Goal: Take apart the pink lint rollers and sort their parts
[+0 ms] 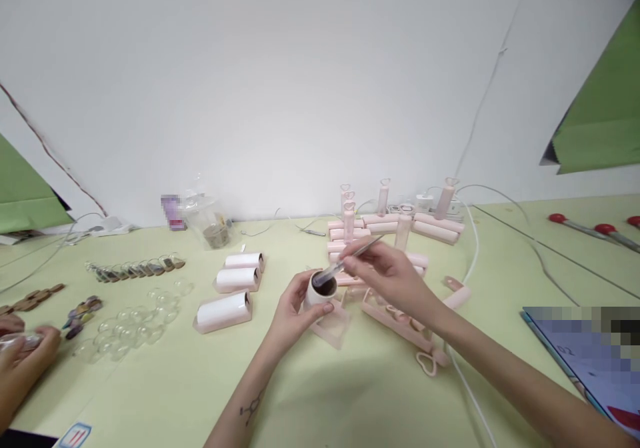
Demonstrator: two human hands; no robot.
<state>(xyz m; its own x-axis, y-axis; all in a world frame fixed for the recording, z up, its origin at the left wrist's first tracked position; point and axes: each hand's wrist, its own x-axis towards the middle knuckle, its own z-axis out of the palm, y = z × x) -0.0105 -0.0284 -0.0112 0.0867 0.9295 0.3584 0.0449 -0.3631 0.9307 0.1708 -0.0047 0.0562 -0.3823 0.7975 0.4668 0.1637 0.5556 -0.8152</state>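
My left hand (293,311) is wrapped round a short white tube (320,299) with a dark inside, its opening tilted up toward me. In my right hand (393,271) is a slim grey tool (367,245), pinched between the fingers, with its lower end inside the tube's mouth. The tool's exact kind is unclear. Just below the tube lies a pale pink frame (334,328) on the table. Under my right forearm sits a pink tray (395,318) with small rings, and a pink heart-shaped loop (427,364) lies by its end.
White rolls (237,279) in pink holders lie left of my hands. Stacked pink cases (435,228) stand at the back. Clear domes (135,328) and another person's hands (33,351) are further left. A white cable (473,235) and a blue booklet (580,355) are at right.
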